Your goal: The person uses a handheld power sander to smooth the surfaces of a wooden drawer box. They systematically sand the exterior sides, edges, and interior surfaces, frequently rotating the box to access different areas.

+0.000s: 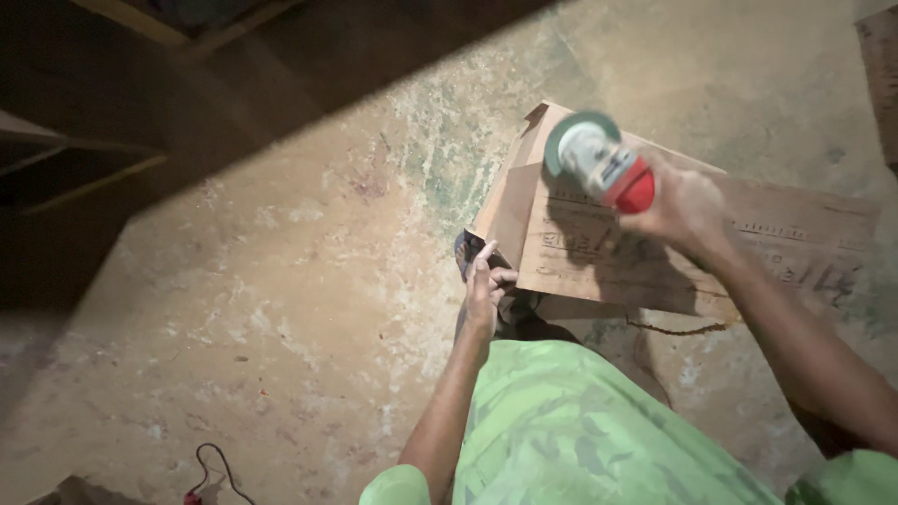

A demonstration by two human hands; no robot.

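Note:
My right hand [681,201] grips a red and grey angle grinder [599,164], held in the air above a flattened brown cardboard sheet [804,243] that lies on the floor. The grinder's round guard points away from me and looks blurred. My left hand [485,285] hangs near the cardboard's near left edge with its fingers loosely curled and the forefinger out; it holds nothing that I can see. A dark sandal [468,251] shows just beyond that hand. My green patterned clothing [580,430] fills the bottom of the view.
The floor [309,281] is worn, stained concrete. Wooden frame pieces [84,178] stand in deep shadow at the upper left. A thin cable with a red end [210,472] lies at the bottom left. Another brown board edge [881,75] shows at the top right.

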